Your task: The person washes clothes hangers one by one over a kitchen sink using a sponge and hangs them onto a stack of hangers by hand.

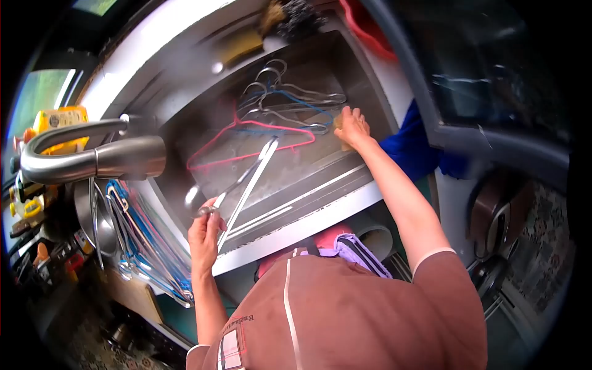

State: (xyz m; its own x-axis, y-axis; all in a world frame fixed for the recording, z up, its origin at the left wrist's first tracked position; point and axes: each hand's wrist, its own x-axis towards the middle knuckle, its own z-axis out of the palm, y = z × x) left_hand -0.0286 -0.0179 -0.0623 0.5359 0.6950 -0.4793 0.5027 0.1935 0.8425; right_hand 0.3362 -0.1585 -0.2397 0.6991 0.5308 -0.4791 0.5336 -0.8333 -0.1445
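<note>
My left hand [206, 231] is closed on one end of a silvery-white clothes hanger [250, 179], which slants up over the front of the steel sink [320, 179]. Inside the sink at the right, my right hand [354, 128] is closed around a tan sponge [338, 126], partly hidden under the fingers. A pink hanger [251, 157] lies on the sink bottom between the two hands. Behind it rest several metal wire hangers [296, 95] and a blue hanger [302, 103], their hooks toward the back.
A curved steel faucet [98, 154] reaches in from the left. Beside the sink, several hangers [145, 240] are bunched together. A yellow bottle [61, 123] stands behind the faucet. Blue cloth [414, 145] and a red basin [370, 31] are at the right.
</note>
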